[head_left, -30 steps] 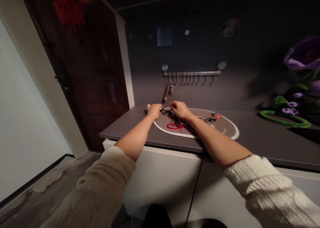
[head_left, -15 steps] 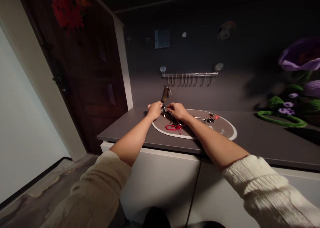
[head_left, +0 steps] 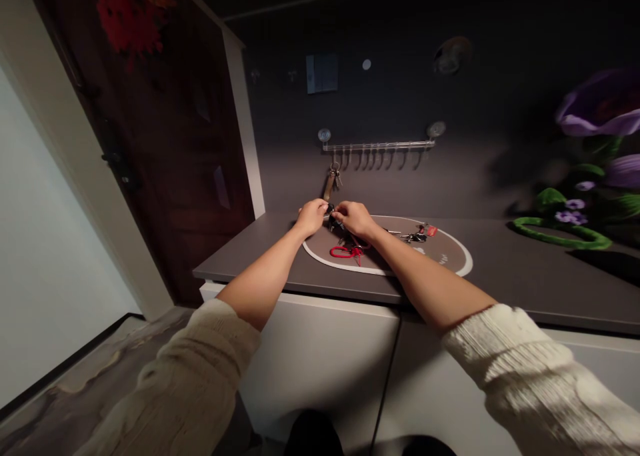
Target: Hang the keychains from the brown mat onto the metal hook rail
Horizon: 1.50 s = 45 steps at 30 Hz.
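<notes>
My left hand (head_left: 312, 218) and my right hand (head_left: 354, 219) are close together over the left part of an oval brown mat (head_left: 370, 265) with a white rim. Between them they hold a dark bunch of keys (head_left: 332, 221), the fingers of both hands closed on it. Just behind, a ring of keys with a brown tag (head_left: 329, 187) hangs from the leftmost hook of a clear rack (head_left: 380, 147). On the mat in front of my hands lies a red loop keychain (head_left: 341, 252). More keys (head_left: 414, 237) with a red tag (head_left: 431, 231) lie to the right.
The mat is on a grey counter (head_left: 505, 276) above white cabinet doors (head_left: 320, 356). At the right stand purple flowers (head_left: 595, 113) with a green ring base (head_left: 560, 235). A dark door (head_left: 185, 149) is at the left.
The dark keys between my hands have turned slightly and show more clearly. Both hands remain in nearly the same place, and the whole view has shifted a little.
</notes>
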### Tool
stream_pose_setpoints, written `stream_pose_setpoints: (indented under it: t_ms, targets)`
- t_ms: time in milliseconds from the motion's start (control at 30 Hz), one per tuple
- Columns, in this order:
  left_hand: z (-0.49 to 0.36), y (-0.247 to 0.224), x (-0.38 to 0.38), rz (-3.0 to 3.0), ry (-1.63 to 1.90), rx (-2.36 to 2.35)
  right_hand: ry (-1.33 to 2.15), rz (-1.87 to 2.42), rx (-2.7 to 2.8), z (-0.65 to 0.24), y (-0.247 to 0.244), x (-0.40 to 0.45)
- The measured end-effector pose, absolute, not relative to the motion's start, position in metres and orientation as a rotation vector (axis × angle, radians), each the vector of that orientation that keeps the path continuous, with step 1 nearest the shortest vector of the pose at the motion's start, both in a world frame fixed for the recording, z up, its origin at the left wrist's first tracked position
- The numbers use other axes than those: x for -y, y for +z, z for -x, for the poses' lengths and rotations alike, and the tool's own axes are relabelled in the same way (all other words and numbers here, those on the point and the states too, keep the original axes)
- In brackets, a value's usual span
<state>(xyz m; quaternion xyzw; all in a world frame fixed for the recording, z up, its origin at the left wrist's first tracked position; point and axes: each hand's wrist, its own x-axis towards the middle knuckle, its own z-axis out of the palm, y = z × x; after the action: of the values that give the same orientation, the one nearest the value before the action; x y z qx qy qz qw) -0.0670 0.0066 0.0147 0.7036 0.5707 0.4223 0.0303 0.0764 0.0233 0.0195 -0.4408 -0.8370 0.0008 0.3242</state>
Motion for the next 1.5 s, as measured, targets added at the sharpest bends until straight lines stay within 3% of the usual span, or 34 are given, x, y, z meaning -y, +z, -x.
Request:
stream_pose_setpoints:
  t_ms: [567, 1200, 1500]
  targets:
    - [0.066, 0.016, -0.009, -1.859, 1.482, -1.468, 0.094, 1.017, 2.032, -0.081, 0.026, -0.022]
    - [0.059, 0.014, -0.006, -1.595, 1.397, -1.087, 1.001, 0.749, 1.578, -0.079, 0.028, -0.025]
    - [0.061, 0.011, -0.003, -2.047, 1.355, -1.521, 1.013, 0.695, 1.535, -0.080, 0.027, -0.023]
